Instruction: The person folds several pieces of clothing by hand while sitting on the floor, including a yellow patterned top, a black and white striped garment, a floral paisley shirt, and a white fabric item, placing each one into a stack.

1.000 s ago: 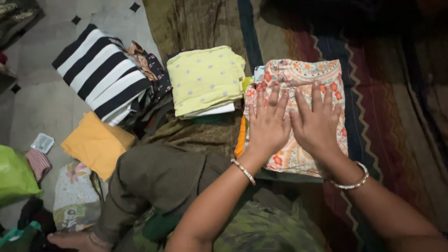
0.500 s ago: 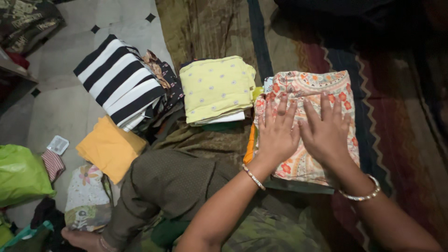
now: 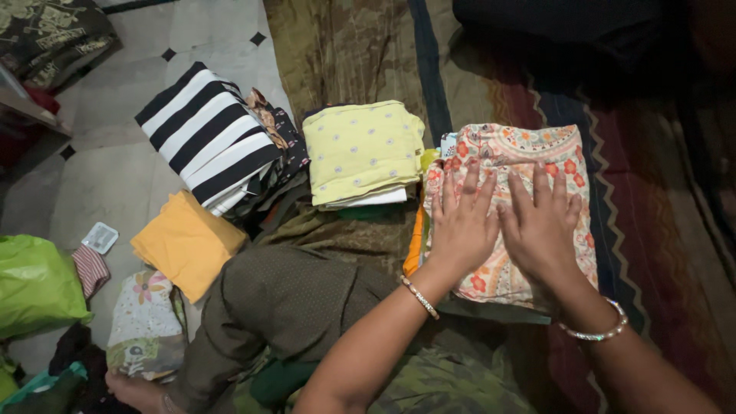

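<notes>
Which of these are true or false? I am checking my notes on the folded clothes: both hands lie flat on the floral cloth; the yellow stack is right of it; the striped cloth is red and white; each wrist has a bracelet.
1. Both the left hand and right hand lie flat on the floral cloth. True.
2. The yellow stack is right of it. False: it lies to its left.
3. The striped cloth is red and white. False: it is black and white.
4. Each wrist has a bracelet. True.
</notes>
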